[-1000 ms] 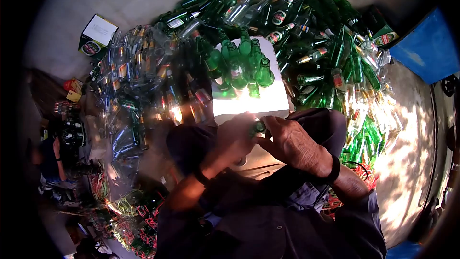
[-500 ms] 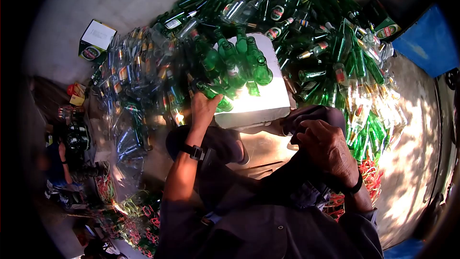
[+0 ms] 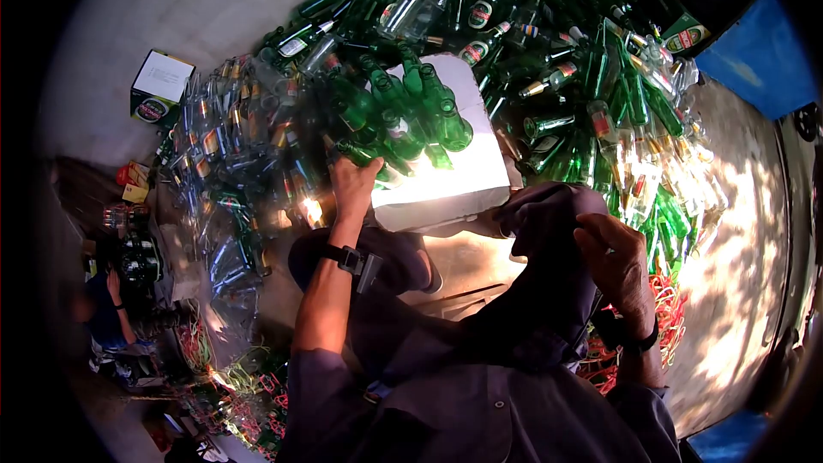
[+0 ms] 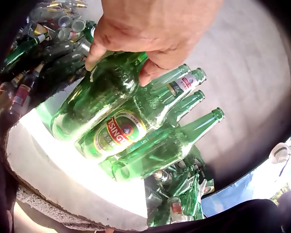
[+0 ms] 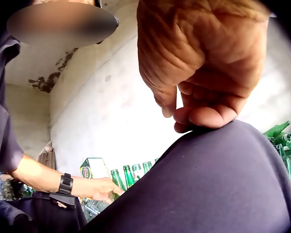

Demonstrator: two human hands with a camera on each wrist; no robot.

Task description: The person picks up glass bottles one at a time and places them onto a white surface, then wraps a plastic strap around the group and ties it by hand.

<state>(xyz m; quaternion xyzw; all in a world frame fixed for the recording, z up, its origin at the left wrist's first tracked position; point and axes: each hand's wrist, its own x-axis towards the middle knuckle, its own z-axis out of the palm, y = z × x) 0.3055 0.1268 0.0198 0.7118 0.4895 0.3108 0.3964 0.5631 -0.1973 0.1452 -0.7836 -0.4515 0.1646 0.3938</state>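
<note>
My left hand [image 3: 353, 187] grips a green bottle [image 3: 358, 153] near the left edge of a white-topped block [image 3: 467, 197]. In the left wrist view, fingers and thumb of the left hand [image 4: 157, 29] are round the upper part of that bottle [image 4: 89, 99], which stands tilted in view on the block [image 4: 43, 170]. Beside it are several other green bottles, one with a red and yellow label [image 4: 120, 133]. The right hand [image 5: 203, 63] rests by the raised knee [image 5: 208, 170], fingers loosely curled with nothing in them; the head view shows this hand [image 3: 613, 257] at right.
Heaps of green and clear bottles [image 3: 236, 120] lie left, behind and right of the block. A carton [image 3: 161, 86] stands at the back left, a blue panel [image 3: 759, 60] at the right. Red and green strips [image 3: 664, 317] lie near the right forearm.
The left hand has gone from beside the right hand to the block's left edge with a green bottle. The right hand has drawn back to the right and lowered by the knee.
</note>
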